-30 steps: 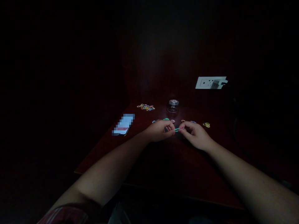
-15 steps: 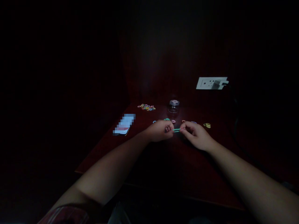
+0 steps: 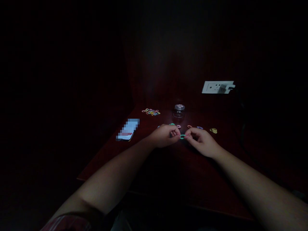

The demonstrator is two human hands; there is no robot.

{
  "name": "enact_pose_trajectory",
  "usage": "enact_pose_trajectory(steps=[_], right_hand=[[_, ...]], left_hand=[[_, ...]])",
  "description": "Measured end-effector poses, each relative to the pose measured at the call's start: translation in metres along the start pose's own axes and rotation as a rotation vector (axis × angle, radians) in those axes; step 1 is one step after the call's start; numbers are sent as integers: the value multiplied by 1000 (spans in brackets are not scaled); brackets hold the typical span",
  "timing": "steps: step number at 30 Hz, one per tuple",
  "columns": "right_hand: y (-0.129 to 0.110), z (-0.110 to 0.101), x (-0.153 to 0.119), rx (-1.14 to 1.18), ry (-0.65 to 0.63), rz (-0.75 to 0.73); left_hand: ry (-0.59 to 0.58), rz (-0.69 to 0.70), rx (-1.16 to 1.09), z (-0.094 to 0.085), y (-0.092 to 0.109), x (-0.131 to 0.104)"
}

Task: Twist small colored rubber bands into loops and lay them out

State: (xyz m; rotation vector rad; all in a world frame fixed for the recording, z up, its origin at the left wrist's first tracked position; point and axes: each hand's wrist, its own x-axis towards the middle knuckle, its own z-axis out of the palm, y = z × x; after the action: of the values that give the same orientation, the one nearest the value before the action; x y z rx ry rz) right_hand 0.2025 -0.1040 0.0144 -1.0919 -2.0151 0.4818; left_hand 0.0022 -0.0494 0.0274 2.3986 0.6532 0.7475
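Note:
Between my two hands is a small green hair tie (image 3: 183,137), its loop slightly rounded. My left hand (image 3: 166,136) pinches its left side between thumb and fingers. On its right side, my right hand (image 3: 201,141) is closed in a pinch too. Just beyond my hands lie more hair ties in a loose row: green ones (image 3: 171,124), a pink one (image 3: 178,126), an orange one (image 3: 189,126), purple ones (image 3: 199,128) and yellow ones (image 3: 213,130). A bluish one by my left hand is partly hidden.
A mixed pile of coloured hair ties (image 3: 151,112) lies at the back left of the dark red table (image 3: 154,179). Behind my hands stands a clear lidded jar (image 3: 179,112). A lit phone (image 3: 130,129) lies at left. A plug sits in the wall socket (image 3: 216,87).
The green hair tie was stretched into two nearly parallel strands; now it is a shorter, rounder loop. My hands have come slightly closer together, both still holding it.

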Motion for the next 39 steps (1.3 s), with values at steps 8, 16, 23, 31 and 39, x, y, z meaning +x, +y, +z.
enact_pose_trajectory(steps=[8, 16, 23, 31, 39], right_hand=[[-1, 0, 0, 19, -12, -5], [1, 0, -1, 22, 19, -32], [0, 2, -1, 45, -3, -11], [-1, 1, -1, 42, -23, 3], [-1, 1, -2, 23, -30, -11]], left_hand=[[-26, -10, 13, -1, 2, 0], [-18, 9, 9, 2, -2, 1], [-7, 22, 13, 1, -2, 0], [-24, 25, 4, 2, -2, 0], [-27, 38, 25, 1, 0, 1]])
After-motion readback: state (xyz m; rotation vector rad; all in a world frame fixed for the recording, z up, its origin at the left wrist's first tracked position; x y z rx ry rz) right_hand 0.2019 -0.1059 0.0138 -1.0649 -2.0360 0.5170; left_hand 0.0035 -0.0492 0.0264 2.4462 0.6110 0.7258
